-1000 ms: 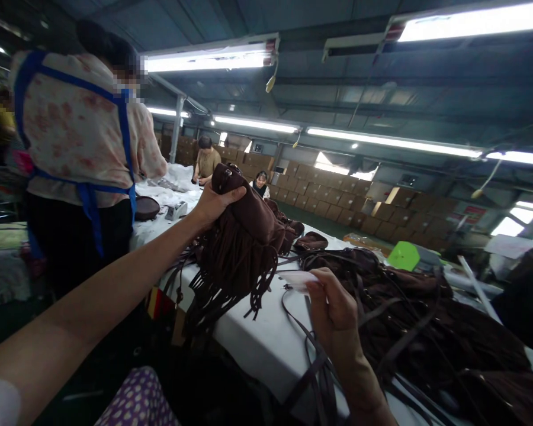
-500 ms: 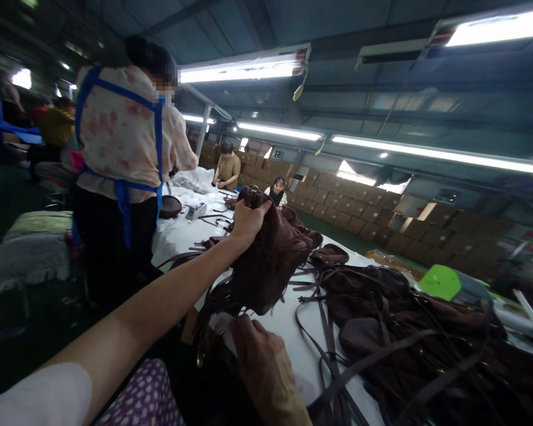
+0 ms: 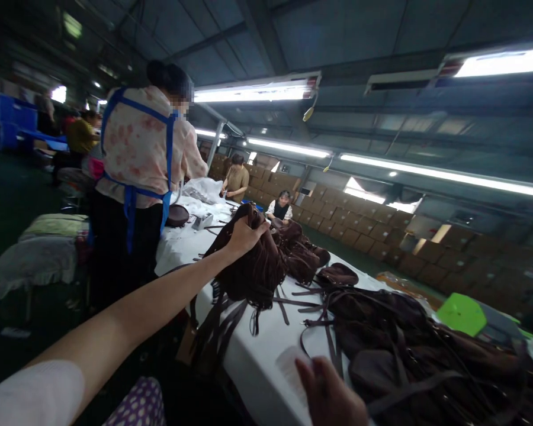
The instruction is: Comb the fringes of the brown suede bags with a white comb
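With my left hand (image 3: 245, 234), arm stretched out, I grip the top of a dark brown fringed bag (image 3: 253, 272). The bag hangs over the table's near side, its fringe and straps dangling. My right hand (image 3: 331, 393) is low in the view, away from that bag and blurred by motion. Its fingers are pinched at a thin whitish piece (image 3: 292, 368), too smeared to name exactly. To the right of this hand lies a heap of dark brown bags (image 3: 395, 349) with long straps. More brown bags (image 3: 302, 251) lie behind the held one.
The white-covered table (image 3: 260, 361) stretches away from me. A co-worker in a blue-strapped apron (image 3: 137, 142) stands on the left; two other people are across the table. A bright green object (image 3: 462, 313) lies at the right. Stacked cartons (image 3: 359, 231) line the back. A covered stool (image 3: 39, 254) stands left.
My right hand has moved from the held bag's underside down and to the right, with the whitish piece. My left hand keeps its grip on the bag. The view has shifted slightly.
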The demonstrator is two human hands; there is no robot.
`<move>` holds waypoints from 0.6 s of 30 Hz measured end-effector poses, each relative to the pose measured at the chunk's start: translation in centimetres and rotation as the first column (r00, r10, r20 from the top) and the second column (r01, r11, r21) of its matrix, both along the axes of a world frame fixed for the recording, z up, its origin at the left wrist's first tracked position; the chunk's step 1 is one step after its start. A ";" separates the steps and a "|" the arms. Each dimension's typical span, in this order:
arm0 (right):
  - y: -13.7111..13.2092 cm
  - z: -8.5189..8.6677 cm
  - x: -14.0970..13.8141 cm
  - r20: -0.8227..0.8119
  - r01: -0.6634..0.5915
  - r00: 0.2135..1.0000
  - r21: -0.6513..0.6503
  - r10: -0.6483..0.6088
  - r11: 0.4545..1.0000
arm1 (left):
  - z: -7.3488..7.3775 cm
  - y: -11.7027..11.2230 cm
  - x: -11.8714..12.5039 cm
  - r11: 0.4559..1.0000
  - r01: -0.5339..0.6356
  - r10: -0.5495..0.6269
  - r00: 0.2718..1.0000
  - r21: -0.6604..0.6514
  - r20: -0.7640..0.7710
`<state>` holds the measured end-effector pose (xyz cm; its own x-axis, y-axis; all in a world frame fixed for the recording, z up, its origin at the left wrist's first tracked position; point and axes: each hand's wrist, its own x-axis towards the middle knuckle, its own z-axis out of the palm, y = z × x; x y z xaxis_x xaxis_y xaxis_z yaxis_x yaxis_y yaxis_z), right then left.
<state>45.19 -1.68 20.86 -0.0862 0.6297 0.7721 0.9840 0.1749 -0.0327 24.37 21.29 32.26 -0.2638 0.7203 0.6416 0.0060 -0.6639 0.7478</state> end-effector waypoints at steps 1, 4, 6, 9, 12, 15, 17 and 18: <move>0.9 2.2 0.6 -0.001 -0.002 1.000 0.044 0.002 0.999 | -0.1 -0.6 0.1 1.000 0.029 -0.029 0.999 0.007 -0.039; 3.4 8.2 0.7 0.065 -0.047 0.997 0.159 0.037 0.986 | -0.4 -2.5 0.7 0.995 0.104 -0.103 0.985 0.001 -0.135; 5.1 10.2 -0.3 0.127 -0.057 0.991 0.199 0.032 0.978 | -0.4 -3.7 1.3 0.991 0.132 -0.131 0.975 -0.007 -0.181; 6.6 9.3 -2.4 0.245 -0.051 0.969 0.092 0.028 0.994 | 0.2 -4.6 2.1 0.995 0.088 -0.094 0.973 -0.038 -0.210; 5.8 5.2 -4.5 0.327 -0.119 0.933 -0.116 0.151 0.986 | 0.8 -4.2 2.4 0.995 -0.037 0.021 0.985 -0.091 -0.174; 3.6 1.2 -5.9 0.282 -0.238 0.916 -0.192 0.286 0.952 | 0.4 -3.3 2.5 0.985 -0.102 0.081 0.986 -0.138 -0.149; 2.1 -0.5 -6.6 0.277 -0.322 0.894 -0.146 0.351 0.935 | -0.6 -2.9 2.8 0.977 -0.124 0.099 0.985 -0.176 -0.144; 1.5 -1.0 -7.0 0.296 -0.355 0.879 -0.118 0.374 0.927 | -1.1 -2.7 3.0 0.972 -0.134 0.108 0.984 -0.195 -0.141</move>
<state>38.17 -0.19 19.87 -0.5456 0.5505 0.6319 0.8131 0.5304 0.2400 27.40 18.60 31.11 -0.2823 0.8065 0.5196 0.1815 -0.4869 0.8544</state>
